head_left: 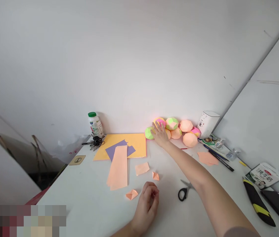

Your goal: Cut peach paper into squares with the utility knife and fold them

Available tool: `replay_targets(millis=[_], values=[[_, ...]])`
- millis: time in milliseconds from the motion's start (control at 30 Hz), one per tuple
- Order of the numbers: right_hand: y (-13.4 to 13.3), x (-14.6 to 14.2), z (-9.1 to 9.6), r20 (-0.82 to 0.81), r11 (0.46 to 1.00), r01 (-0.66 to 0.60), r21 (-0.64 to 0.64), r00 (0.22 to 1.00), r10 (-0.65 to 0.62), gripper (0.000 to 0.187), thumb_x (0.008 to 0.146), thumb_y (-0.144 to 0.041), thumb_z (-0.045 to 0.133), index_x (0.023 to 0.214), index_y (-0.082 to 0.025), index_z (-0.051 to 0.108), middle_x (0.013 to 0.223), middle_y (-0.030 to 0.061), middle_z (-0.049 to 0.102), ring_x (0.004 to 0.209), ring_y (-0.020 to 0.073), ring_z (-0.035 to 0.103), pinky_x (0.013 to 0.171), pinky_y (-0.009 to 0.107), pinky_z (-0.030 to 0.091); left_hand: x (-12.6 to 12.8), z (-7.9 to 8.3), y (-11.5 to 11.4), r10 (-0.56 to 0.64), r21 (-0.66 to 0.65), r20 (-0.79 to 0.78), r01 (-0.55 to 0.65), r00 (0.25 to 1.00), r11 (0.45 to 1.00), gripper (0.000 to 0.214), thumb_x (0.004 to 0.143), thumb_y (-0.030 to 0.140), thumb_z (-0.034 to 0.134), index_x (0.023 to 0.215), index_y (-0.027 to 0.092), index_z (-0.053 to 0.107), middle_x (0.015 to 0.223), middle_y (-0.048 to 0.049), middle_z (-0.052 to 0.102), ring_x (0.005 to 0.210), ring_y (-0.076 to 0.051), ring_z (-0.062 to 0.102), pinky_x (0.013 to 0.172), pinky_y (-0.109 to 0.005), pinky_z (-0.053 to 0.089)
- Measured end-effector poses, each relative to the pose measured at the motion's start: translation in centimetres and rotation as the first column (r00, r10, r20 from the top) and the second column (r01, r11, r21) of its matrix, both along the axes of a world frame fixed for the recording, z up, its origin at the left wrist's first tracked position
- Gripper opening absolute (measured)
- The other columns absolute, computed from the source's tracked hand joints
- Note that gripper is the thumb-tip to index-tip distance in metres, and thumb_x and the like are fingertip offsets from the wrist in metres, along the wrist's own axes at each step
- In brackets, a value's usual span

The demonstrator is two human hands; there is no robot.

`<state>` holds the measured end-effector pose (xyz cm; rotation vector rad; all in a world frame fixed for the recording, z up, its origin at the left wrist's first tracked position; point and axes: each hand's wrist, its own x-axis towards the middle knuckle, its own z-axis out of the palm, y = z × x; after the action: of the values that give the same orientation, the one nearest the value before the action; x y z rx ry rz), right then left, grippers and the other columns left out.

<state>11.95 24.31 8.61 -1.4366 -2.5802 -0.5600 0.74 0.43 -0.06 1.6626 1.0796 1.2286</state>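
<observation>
My right hand [161,135] stretches to the back of the table, fingers spread over a pile of folded paper balls. Its fingertips are at a pink and yellow ball [158,121], next to a green ball [149,133]; whether they press on it I cannot tell. My left hand [147,207] rests near the front with its fingers curled in, and nothing shows in it. Close to it lie two small folded orange paper pieces, one at its left [131,194] and one beyond it [155,176]. A flat orange paper piece [142,169] lies farther back.
Orange paper strips [119,171] overlap a purple sheet [111,152] and a yellow sheet [136,141]. Scissors [182,194] lie under my right forearm. Left are keys [96,141] and a bottle [96,125]; right, a white container [207,125], pens [220,160] and a black-yellow cutter [258,202].
</observation>
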Motion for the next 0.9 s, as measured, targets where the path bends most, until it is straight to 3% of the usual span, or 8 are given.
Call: replay_targets(millis=[100,233,333,467,567,633,767,900], values=[[-5.4,-1.6,0.4,-0.003,0.999,-0.024,-0.048,1.0,0.024,0.038,0.083,-0.019,0.055,0.12,-0.013,0.056,0.147,0.0174,0.033,0.138,0.0341,0.021,0.11,0.057,0.019,0.0,-0.1,-0.1,0.004,-0.005,-0.012,-0.004,1.0,1.0,0.016,0.091,0.028,0.039,0.08,0.021,0.049,0.089,-0.0068,0.051,0.082,-0.019,0.052,0.069,-0.03,0.046],[-15.0,0.6,0.7,-0.126,0.902,-0.412,-0.13,0.909,0.397,0.032,0.087,-0.036,0.048,0.117,-0.031,0.059,0.142,0.0037,0.044,0.135,0.0253,0.031,0.108,0.048,0.031,-0.1,-0.5,-0.1,0.015,0.002,-0.019,-0.015,1.0,1.0,0.018,0.092,0.028,0.038,0.081,0.021,0.049,0.089,-0.0069,0.052,0.08,-0.019,0.052,0.067,-0.03,0.046],[-19.0,6.3,0.3,-0.382,0.968,-0.251,0.02,0.893,0.239,0.035,0.089,-0.031,0.042,0.122,-0.038,0.052,0.127,0.002,0.057,0.125,0.0249,0.044,0.104,0.05,0.036,-0.1,-0.4,0.0,0.003,0.02,-0.022,-0.002,1.0,1.0,0.018,0.092,0.028,0.037,0.081,0.021,0.049,0.088,-0.0066,0.052,0.08,-0.019,0.052,0.068,-0.031,0.047],[-17.5,14.2,-2.4,-0.674,0.959,0.262,-0.111,0.689,-0.266,0.046,0.085,-0.035,0.049,0.129,-0.023,0.042,0.122,0.0151,0.055,0.108,0.0294,0.054,0.088,0.048,0.047,0.1,-0.1,0.2,0.019,0.018,-0.021,-0.019,1.0,1.0,0.016,0.091,0.03,0.041,0.08,0.021,0.05,0.086,-0.0059,0.051,0.078,-0.018,0.053,0.066,-0.03,0.047],[-14.8,16.8,-5.3,-0.632,0.882,0.255,-0.397,0.621,-0.464,0.08,0.071,-0.04,0.066,0.137,-0.019,0.025,0.134,0.0176,0.044,0.106,0.0282,0.056,0.083,0.043,0.05,0.1,-0.2,0.3,0.036,0.01,-0.052,-0.035,0.998,0.999,0.016,0.09,0.03,0.041,0.08,0.021,0.05,0.088,-0.0064,0.052,0.08,-0.019,0.053,0.066,-0.03,0.047],[-13.8,16.9,-6.3,-0.613,0.88,0.27,-0.391,0.637,-0.468,0.088,0.068,-0.041,0.069,0.137,-0.017,0.021,0.135,0.0185,0.043,0.115,0.0296,0.05,0.089,0.044,0.047,0.1,-0.4,0.1,0.056,0.013,-0.07,-0.055,0.996,0.998,0.016,0.09,0.03,0.041,0.081,0.021,0.05,0.09,-0.0066,0.052,0.081,-0.019,0.053,0.065,-0.031,0.047],[-13.2,14.9,-3.5,-0.561,0.963,0.269,-0.004,0.797,-0.225,0.067,0.081,-0.039,0.058,0.135,-0.012,0.03,0.135,0.0196,0.043,0.13,0.0305,0.034,0.103,0.045,0.034,0.0,-0.6,0.0,0.072,0.005,-0.081,-0.072,0.994,0.997,0.016,0.091,0.029,0.039,0.082,0.022,0.05,0.091,-0.0067,0.052,0.082,-0.019,0.053,0.065,-0.031,0.047],[-11.3,11.1,1.6,-0.094,0.933,0.294,-0.208,0.943,-0.318,0.037,0.092,-0.029,0.042,0.127,-0.02,0.047,0.125,0.0133,0.054,0.12,0.0287,0.044,0.095,0.042,0.04,0.1,-0.2,0.2,0.062,-0.001,-0.082,-0.063,0.995,0.998,0.017,0.091,0.03,0.04,0.079,0.021,0.05,0.088,-0.0063,0.052,0.079,-0.019,0.053,0.063,-0.03,0.047]])
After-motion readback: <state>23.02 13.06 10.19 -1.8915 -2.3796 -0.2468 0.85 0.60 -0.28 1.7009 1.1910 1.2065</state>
